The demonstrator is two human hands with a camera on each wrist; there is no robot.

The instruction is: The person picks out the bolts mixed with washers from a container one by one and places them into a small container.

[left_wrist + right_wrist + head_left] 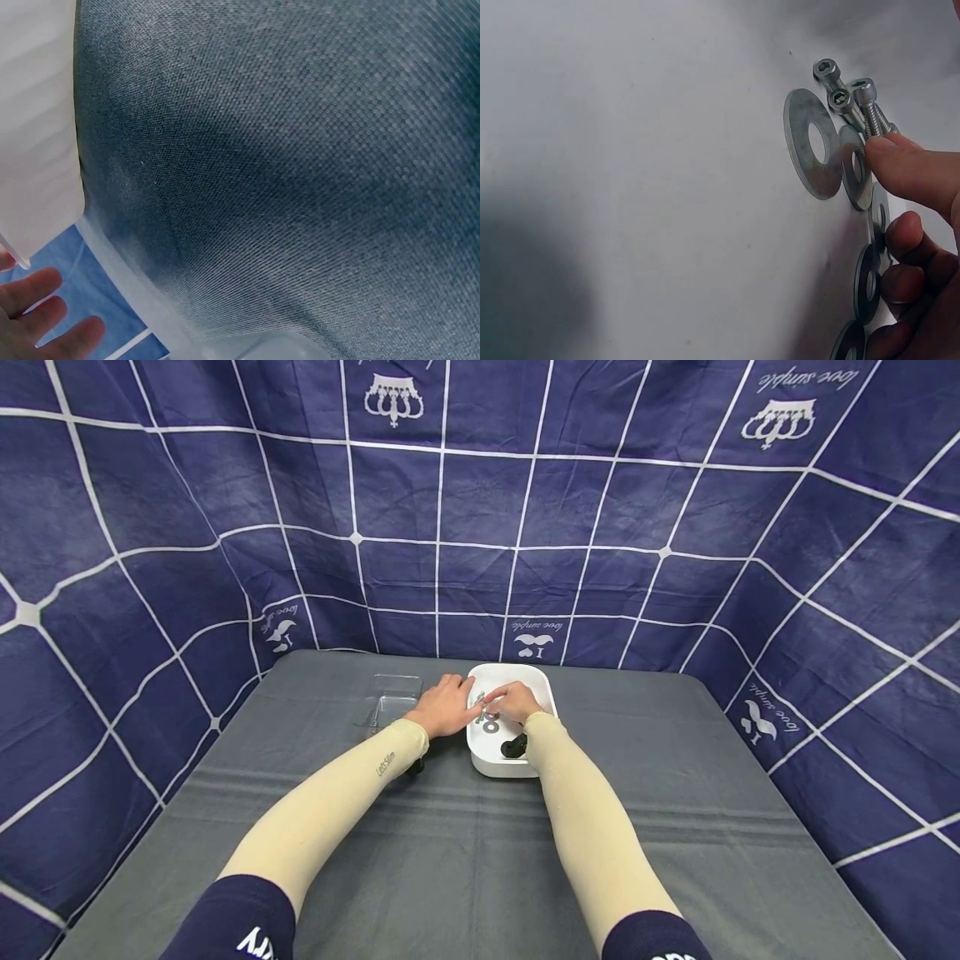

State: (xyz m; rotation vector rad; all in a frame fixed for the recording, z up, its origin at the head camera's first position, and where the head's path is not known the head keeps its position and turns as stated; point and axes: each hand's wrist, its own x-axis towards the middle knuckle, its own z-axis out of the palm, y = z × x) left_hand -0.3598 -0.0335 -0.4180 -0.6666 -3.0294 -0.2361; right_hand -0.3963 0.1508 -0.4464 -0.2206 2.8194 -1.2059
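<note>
left hand (pixel 444 706) at tray (pixel 502 769) rim, fingers apart; right hand (pixel 516 702) at bolts (pixel 865 92), whether pinching we cannot tell; we would best grip one by its head.

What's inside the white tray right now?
Inside the white tray: several flat washers and a small cluster of socket-head bolts. The right hand and its sleeve cover part of it, so anything beneath them can't be seen.

Silver washers (pixel 799 142), clustered bolts (pixel 865 94), in white tray (pixel 504 767)
</note>
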